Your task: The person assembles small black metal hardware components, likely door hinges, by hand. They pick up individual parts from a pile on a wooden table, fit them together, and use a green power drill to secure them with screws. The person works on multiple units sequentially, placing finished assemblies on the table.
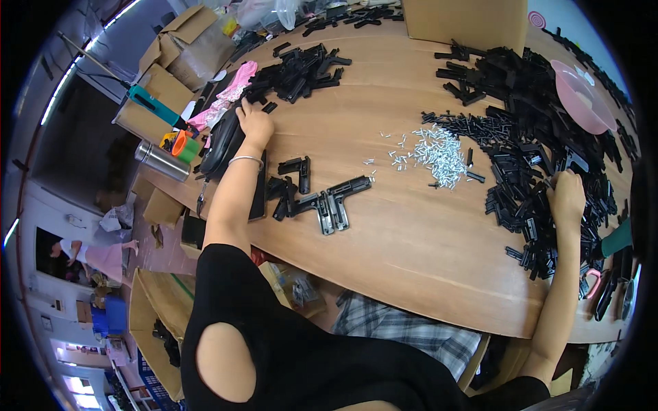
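On the far left, my left hand (pixel 256 125) reaches to the near edge of a pile of black pistol-shaped parts (pixel 295 74), beside a black bag (pixel 223 142). Its fingers are bent; what they hold, if anything, is hidden. My right hand (pixel 567 197) is at the right, its fingers curled down among small black slide-shaped parts (pixel 510 198). I cannot make out what lies between them. A grey pistol-shaped piece (pixel 576 161) shows just beyond its fingertips. Between my arms lie a few black pistol-shaped pieces (pixel 351 186), two with silvery grey parts (pixel 332 212).
Silver pins (pixel 439 156) and black screw-like pieces (pixel 473 128) are heaped right of centre. A pink bowl (pixel 582 96) rests against the right pile. At the left stand a steel flask (pixel 162 161) and a teal electric screwdriver (pixel 154 104). A cardboard box (pixel 466 24) stands at the back.
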{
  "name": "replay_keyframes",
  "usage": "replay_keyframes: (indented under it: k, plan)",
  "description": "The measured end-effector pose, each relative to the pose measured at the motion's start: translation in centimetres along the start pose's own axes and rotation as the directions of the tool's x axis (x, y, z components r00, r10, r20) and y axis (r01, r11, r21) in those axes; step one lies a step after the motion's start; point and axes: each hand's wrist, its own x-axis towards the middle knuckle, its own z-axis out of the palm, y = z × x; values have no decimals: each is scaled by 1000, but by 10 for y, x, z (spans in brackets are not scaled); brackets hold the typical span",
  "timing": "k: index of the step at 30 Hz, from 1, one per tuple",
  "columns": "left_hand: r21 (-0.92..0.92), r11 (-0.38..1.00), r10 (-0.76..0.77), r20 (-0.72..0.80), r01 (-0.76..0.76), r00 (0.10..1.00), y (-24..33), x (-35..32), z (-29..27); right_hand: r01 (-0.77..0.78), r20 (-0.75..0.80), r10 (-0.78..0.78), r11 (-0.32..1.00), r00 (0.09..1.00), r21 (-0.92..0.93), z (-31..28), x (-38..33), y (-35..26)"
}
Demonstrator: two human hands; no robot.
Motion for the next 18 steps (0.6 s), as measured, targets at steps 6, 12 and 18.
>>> replay_keyframes:
  k: [6, 12, 18]
  plan:
    - [-219, 960, -112, 268, 174, 957, 6, 12, -17, -31, -33, 33, 999, 999, 44, -12, 0, -5]
    - [-230, 961, -131, 119, 156, 984, 16, 12, -10, -120, -107, 128, 990, 986, 80, -21, 2, -14]
    - [-391, 916, -180, -194, 92, 964, 0, 6, -19, -7, -235, 139, 873, 962, 487, -36, 9, -19]
